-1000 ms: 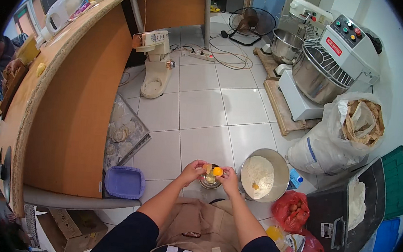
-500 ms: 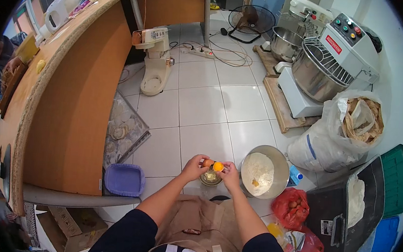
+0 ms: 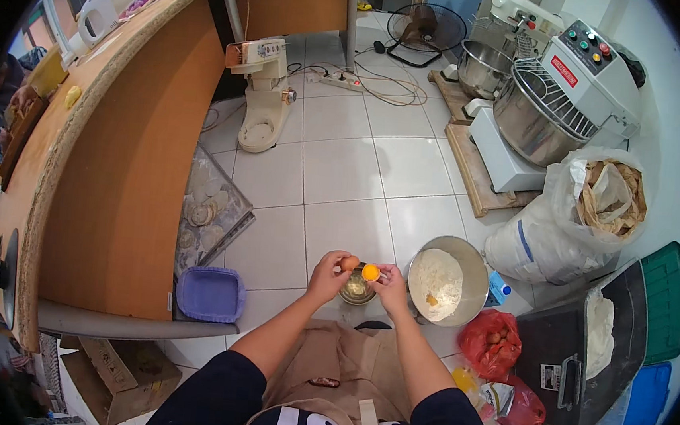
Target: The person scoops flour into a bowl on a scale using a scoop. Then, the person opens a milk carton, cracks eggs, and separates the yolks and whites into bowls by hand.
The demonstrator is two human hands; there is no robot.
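Observation:
My left hand [image 3: 326,277] grips a brown eggshell half [image 3: 349,263] between its fingertips. Close beside it, my right hand [image 3: 391,288] holds another shell half with a bright orange egg yolk [image 3: 370,272] sitting in it; the fingers and yolk cover most of that shell. Directly below both hands, a small bowl [image 3: 357,296] on the floor contains pale, clear egg white. To the right of it stands a large steel mixing bowl [image 3: 475,285] of white flour [image 3: 437,274], with a small yellow-orange patch of yolk on the flour.
A red bag of eggs [image 3: 491,340] and a black tub of flour [image 3: 540,364] are at right. Behind them stand a white sack [image 3: 525,243] and a large mixer [image 3: 544,109]. A purple basin [image 3: 210,294] lies left, below the wooden counter [image 3: 119,171]. A mixer stand [image 3: 265,103] is farther off.
The left hand and its shell half have risen slightly, away from the yolk. The yolk remains in the right hand's shell half, above the small bowl.

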